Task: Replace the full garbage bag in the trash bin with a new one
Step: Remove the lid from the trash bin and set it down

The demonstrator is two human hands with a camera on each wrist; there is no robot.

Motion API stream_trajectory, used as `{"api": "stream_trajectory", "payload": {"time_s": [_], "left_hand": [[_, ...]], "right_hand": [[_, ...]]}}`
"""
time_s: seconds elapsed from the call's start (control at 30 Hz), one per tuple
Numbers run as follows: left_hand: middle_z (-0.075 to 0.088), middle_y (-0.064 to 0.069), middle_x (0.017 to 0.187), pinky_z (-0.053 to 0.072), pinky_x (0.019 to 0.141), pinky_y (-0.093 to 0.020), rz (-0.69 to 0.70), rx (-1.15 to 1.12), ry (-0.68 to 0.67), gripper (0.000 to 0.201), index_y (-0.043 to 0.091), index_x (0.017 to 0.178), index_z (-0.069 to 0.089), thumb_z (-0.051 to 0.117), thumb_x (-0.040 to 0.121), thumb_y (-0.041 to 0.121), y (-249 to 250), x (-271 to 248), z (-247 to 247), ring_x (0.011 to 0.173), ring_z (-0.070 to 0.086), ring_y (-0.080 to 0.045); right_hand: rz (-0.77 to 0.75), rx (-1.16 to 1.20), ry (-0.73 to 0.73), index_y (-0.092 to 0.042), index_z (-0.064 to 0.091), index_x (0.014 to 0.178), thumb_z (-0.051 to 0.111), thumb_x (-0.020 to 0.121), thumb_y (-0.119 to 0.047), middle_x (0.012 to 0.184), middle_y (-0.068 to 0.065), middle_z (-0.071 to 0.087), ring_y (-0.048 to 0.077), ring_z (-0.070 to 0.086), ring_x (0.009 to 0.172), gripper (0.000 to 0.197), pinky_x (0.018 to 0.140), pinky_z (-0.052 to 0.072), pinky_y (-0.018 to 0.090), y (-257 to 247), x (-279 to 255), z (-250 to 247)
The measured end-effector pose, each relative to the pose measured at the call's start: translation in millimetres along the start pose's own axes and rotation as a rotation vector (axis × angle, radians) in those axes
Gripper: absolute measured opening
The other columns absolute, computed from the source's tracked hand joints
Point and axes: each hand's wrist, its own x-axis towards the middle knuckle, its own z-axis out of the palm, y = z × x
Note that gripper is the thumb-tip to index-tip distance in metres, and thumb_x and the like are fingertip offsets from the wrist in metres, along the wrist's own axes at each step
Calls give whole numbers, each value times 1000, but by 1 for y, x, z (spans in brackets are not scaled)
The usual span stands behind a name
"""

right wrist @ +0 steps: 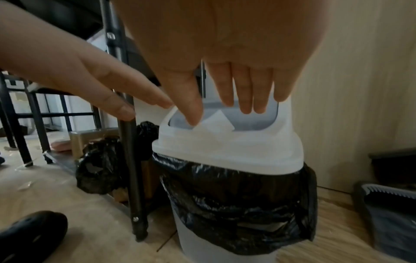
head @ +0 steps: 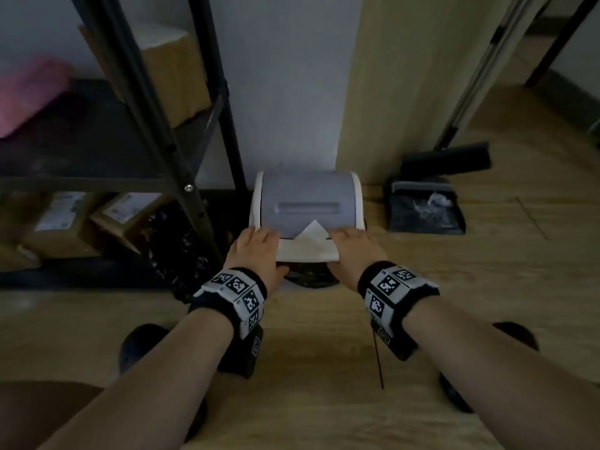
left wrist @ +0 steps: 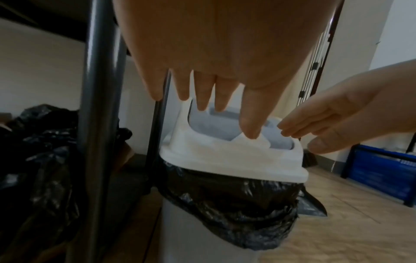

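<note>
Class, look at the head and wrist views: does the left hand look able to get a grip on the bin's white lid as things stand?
Probably yes: the left hand is already at the white lid, fingers straight, with nothing between them.

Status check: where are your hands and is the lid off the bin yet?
Left hand and right hand open, flanking the white lid. Lid on the bin, black bag folded over the rim. White paper scrap sticks out of the flap.

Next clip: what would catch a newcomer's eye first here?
Both hands, the left hand and right hand, reach open onto the white swing lid of the trash bin in the middle. A white paper scrap pokes from the flap, and the black garbage bag folds over the rim below.
</note>
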Motion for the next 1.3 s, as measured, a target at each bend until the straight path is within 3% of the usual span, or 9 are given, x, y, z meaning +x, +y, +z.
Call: {"api": "stream_trajectory", "payload": {"time_s": [0.3,0.6,1.07,1.3], "left_hand": [[40,6,143,23,116,-38,61,36,85,53,27,138,38,53,87,32,-4,36,29,140,23,-19],[48,1,131,28,112,-40,66,53,64,39,25,129,47,49,90,23,2,42,31,129,36,-24],[48,-3,129,33,110,-41,138,51,-28,38,23,130,47,47,92,27,17,-34,49,128,37,-25],[45,0,132,35,107,-40,155,56,16,42,25,131,45,48,90,32,17,-55,49,128,36,-24]], "right_hand": [[53,-100,51,-20,48,127,48,92,-30,130,1,54,23,45,125,36,106,25,40,7,27,29],[60,-34,50,-20,53,118,48,94,-27,123,2,57,23,48,120,26,101,29,36,9,32,27],[81,-3,-25,-19,53,114,48,94,-25,122,2,56,23,47,121,22,99,28,36,13,-49,39],[85,-5,-11,-22,53,120,49,93,-28,126,3,53,24,44,124,28,105,27,37,10,-70,42]]}}
